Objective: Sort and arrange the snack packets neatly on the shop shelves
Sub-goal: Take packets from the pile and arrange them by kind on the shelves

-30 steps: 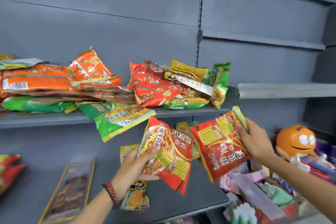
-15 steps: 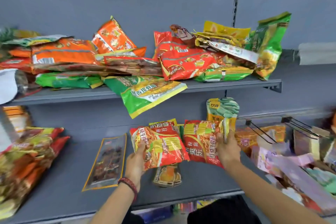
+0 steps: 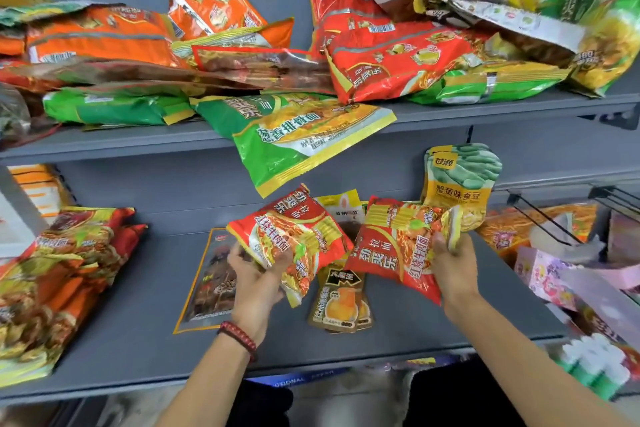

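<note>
The left hand point(image 3: 254, 276) grips a red noodle packet point(image 3: 294, 239) by its lower corner, fingers curled round it, above the lower shelf point(image 3: 138, 340). The right hand point(image 3: 453, 265) pinches a second red packet point(image 3: 394, 250) at its right edge, just beside the first. A green packet point(image 3: 294, 139) hangs over the edge of the upper shelf point(image 3: 502, 114), which carries a loose heap of packets point(image 3: 398, 55)
</note>
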